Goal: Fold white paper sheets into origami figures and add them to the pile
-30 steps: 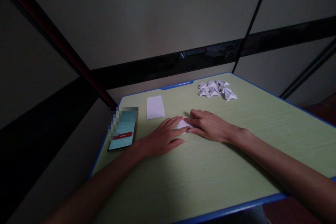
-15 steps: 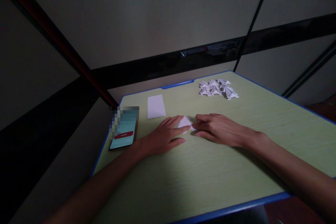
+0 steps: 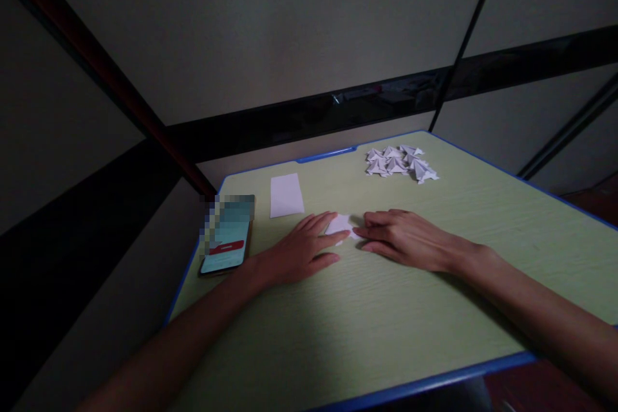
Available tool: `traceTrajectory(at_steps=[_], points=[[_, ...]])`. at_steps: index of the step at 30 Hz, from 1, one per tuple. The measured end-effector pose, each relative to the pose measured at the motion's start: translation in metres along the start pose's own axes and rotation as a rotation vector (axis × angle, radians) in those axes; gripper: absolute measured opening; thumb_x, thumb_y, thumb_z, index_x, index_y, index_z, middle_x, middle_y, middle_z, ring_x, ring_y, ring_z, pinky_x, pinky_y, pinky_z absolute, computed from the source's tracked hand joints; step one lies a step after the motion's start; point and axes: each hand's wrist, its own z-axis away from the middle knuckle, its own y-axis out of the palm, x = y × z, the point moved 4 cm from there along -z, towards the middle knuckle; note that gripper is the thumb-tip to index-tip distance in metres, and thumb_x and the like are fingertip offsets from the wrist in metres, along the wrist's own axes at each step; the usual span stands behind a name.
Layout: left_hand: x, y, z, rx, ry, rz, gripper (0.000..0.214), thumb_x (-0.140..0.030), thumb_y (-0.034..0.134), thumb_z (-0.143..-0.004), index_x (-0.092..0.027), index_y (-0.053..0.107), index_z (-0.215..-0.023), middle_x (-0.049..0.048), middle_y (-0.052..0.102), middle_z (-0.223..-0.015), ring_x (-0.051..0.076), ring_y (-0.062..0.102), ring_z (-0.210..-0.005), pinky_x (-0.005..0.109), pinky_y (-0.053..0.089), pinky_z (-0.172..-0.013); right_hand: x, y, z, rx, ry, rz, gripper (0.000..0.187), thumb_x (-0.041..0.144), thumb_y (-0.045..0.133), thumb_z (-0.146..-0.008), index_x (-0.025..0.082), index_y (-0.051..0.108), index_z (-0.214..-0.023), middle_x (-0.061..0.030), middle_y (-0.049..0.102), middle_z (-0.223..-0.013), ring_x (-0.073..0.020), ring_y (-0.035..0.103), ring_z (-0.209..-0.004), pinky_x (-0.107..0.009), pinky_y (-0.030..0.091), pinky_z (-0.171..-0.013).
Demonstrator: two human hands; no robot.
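A: Where to look for the folded paper [image 3: 339, 224]?

B: Between the left hand [image 3: 303, 251] and the right hand [image 3: 403, 238], flat on the pale green table [image 3: 367, 322], nearer than the white sheet [image 3: 286, 196] and to its right.

A: Held how?

B: Spread on the left, pressing down with fingertips, thumb apart on the near side. Curled on the right, touching the right edge; pinching or merely pressing there, cannot tell.

A: Heavy? Stiff?

B: Probably very light, easily creased, a bit stiffer where layered. Likely to slide on smooth wood grain unless pinned. Best pinned lightly at the left and taken by the right corner; apt to tear under a hard tug.

A: Anything unclear?

B: Hard to see the left part and right tip under fingers, or to read any creases in such dim light. Impossible to count the paper figures [image 3: 398, 164] surely, far right, overlapping. Partly pixelated, too: the phone [image 3: 224, 261], left.
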Motion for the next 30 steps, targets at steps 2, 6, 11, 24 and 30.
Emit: traceTrajectory(at_steps=[2,6,11,24,30], points=[[-0.001,-0.001,0.000,0.003,-0.002,0.002,0.044,-0.037,0.032,-0.083,-0.023,0.032,-0.125,0.0102,0.018,-0.137,0.022,0.014,-0.125,0.041,0.018,-0.099,0.000,0.001,-0.001,0.000,-0.002,0.002,0.038,0.038,0.026,-0.086,0.016,0.056,-0.093,-0.0039,0.049,-0.075,-0.0136,0.047,-0.064,-0.028,0.036,-0.061],[-0.002,-0.001,-0.001,0.015,-0.006,0.003,0.045,-0.036,0.033,-0.083,-0.022,0.032,-0.125,0.0115,0.019,-0.136,0.022,0.014,-0.125,0.041,0.017,-0.099,0.000,0.003,-0.006,-0.012,-0.001,0.010,0.039,0.038,0.026,-0.086,0.015,0.055,-0.097,-0.0044,0.049,-0.076,-0.0135,0.047,-0.063,-0.028,0.035,-0.060],[-0.002,-0.001,-0.001,0.006,-0.010,0.014,0.045,-0.035,0.034,-0.082,-0.023,0.030,-0.126,0.0117,0.018,-0.137,0.023,0.015,-0.125,0.042,0.018,-0.099,-0.002,0.004,-0.010,-0.016,0.025,0.020,0.041,0.039,0.024,-0.086,0.015,0.053,-0.102,-0.0052,0.049,-0.078,-0.0143,0.048,-0.064,-0.027,0.035,-0.059],[0.001,0.000,-0.001,0.010,-0.029,0.009,0.046,-0.036,0.036,-0.082,-0.025,0.030,-0.126,0.0092,0.018,-0.137,0.025,0.016,-0.124,0.043,0.020,-0.098,-0.003,-0.002,-0.011,-0.019,-0.007,-0.016,0.042,0.036,0.026,-0.086,0.013,0.058,-0.073,-0.0036,0.047,-0.072,-0.0100,0.045,-0.056,-0.025,0.031,-0.054],[-0.001,0.000,-0.001,-0.001,0.001,-0.011,0.044,-0.037,0.033,-0.082,-0.024,0.032,-0.125,0.0105,0.020,-0.135,0.024,0.016,-0.124,0.042,0.019,-0.098,-0.002,-0.004,-0.007,0.005,-0.044,-0.053,0.041,0.037,0.027,-0.086,0.013,0.058,-0.070,-0.0034,0.047,-0.071,-0.0108,0.045,-0.059,-0.025,0.032,-0.056]])
